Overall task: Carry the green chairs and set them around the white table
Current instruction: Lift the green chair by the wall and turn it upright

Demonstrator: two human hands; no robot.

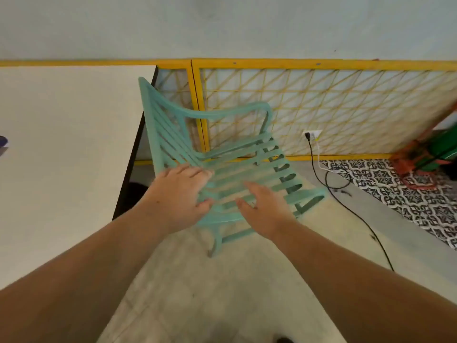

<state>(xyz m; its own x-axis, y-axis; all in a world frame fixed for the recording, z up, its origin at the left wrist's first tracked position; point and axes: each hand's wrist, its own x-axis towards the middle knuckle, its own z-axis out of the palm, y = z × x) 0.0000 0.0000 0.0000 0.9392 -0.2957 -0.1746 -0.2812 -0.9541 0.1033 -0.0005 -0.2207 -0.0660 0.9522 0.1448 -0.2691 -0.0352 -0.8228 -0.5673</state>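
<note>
A green slatted chair (pixel 237 154) with armrests stands on the concrete floor, its back close against the right edge of the white table (pixel 61 144). The seat faces right, away from the table. My left hand (pixel 178 191) is over the near side of the seat by the backrest, fingers spread. Over the middle of the seat is my right hand (pixel 262 206), fingers also apart. Neither hand is closed around a chair part. The image is blurred, so I cannot tell whether they touch it. The near armrest is hidden under my hands.
A yellow lattice panel (pixel 321 107) runs along the wall behind the chair. A black cable (pixel 346 206) trails from a wall socket (pixel 312 134) across the floor at right. Patterned tiles (pixel 408 189) and an orange and green object (pixel 432 154) lie far right.
</note>
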